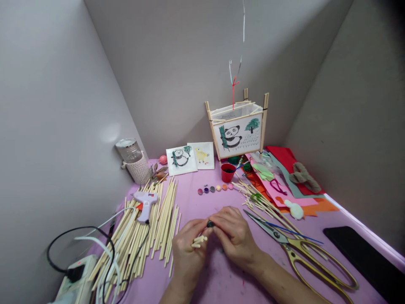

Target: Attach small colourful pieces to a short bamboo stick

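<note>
My left hand (191,242) is closed around a few short wooden sticks (199,241), whose pale ends poke out of the fist. My right hand (232,232) meets it at the fingertips, pinching a small dark round thing (210,224) between both hands; its kind does not show. To the left lie many loose wooden sticks (164,228), with a lilac glue gun (146,204) on top. Large gold-handled scissors (284,240) rest open beside my right forearm.
A stick-framed lantern with a panda picture (238,135) stands at the back. Before it are a red cup (228,172) and a paint pot strip (212,189). Felt sheets (284,177) and a black phone (360,257) lie right; a power strip (77,278) and cables sit left.
</note>
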A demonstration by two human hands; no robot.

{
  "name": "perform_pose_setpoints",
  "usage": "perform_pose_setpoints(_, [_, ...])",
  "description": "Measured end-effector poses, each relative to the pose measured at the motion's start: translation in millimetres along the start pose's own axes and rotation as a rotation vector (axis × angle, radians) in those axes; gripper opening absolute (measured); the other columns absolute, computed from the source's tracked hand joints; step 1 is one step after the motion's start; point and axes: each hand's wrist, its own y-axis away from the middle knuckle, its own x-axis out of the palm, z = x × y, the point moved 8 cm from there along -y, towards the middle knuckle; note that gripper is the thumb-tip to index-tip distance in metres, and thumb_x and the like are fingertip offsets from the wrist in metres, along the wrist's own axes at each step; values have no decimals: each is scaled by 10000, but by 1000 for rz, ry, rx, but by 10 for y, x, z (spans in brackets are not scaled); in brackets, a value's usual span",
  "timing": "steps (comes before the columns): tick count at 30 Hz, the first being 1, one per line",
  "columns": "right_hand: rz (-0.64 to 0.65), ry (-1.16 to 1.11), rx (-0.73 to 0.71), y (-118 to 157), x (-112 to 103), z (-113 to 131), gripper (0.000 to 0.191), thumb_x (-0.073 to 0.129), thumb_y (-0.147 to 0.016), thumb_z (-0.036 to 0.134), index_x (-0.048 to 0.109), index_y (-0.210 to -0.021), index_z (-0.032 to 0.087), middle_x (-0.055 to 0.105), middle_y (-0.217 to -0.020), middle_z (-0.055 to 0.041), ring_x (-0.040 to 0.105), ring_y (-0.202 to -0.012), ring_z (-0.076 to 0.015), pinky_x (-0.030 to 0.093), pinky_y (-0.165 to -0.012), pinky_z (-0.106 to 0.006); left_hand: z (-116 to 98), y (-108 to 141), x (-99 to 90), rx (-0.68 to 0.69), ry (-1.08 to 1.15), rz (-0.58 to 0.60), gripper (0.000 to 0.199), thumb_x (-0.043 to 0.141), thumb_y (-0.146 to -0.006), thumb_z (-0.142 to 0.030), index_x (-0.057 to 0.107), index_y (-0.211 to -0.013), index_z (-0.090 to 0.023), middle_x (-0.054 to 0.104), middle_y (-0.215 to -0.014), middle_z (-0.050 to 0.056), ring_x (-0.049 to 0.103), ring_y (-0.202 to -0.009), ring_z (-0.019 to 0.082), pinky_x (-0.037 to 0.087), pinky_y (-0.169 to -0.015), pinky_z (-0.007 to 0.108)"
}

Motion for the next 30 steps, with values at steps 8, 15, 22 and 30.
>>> perform_pose_setpoints(8, [-68, -13, 35, -13, -11, 38, 212, 476, -888, 143, 576, -1069, 190, 654, -959, -68, 558, -869, -195, 422, -795, -384, 252, -25, 61, -312, 291, 4, 218, 689, -754, -318, 735, -920, -184, 718, -913, 80, 648, -796, 194, 508, -749, 287])
perform_pose_setpoints(15, [-89, 65, 26, 0, -5, 21, 281, 503, -872, 117, 561, -1128, 217, 594, -1067, -84, 515, -988, -227, 411, -831, -414, 397, 23, 173, -528, 422, 54, 347, 726, -700, -359, 681, -942, -115, 583, -560, -21, 362, -403, 40, 288, -417, 170])
perform_pose_setpoints(22, [-176, 129, 78, 35, -65, -7, 76, 537, -865, 177, 572, -932, 184, 568, -879, -67, 493, -830, -207, 388, -722, -370, 359, 20, 131, -527, 391, 22, 355, 735, -682, -374, 702, -948, -141, 708, -867, 81, 601, -597, 132, 470, -587, 238])
perform_pose_setpoints(30, [-88, 121, 56, 46, -11, 26, 56, 548, -874, 207, 562, -923, 184, 590, -835, -56, 488, -783, -197, 362, -705, -357, 476, 17, 154, -490, 490, 0, 278, 712, -725, -356, 719, -901, -141, 724, -898, 98, 654, -865, 207, 496, -817, 309])
